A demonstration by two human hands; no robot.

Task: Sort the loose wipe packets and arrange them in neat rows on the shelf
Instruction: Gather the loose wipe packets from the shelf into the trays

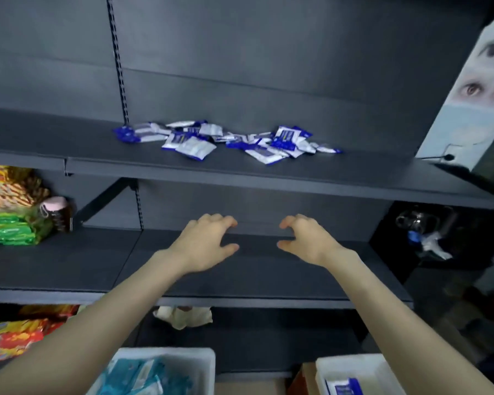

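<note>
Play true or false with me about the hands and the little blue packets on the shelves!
1. The wipe packets lie in a jumbled heap on the upper shelf. True.
2. The left hand and right hand hang in front of the lower shelf, below the packets. True.
3. The left hand holds a packet. False: it holds nothing, and neither does the right hand.
4. The packets stand in neat rows. False: they overlap at all angles.
5. Green packs lie at the far right of the lower shelf. False: the green packs lie at its far left.
</note>
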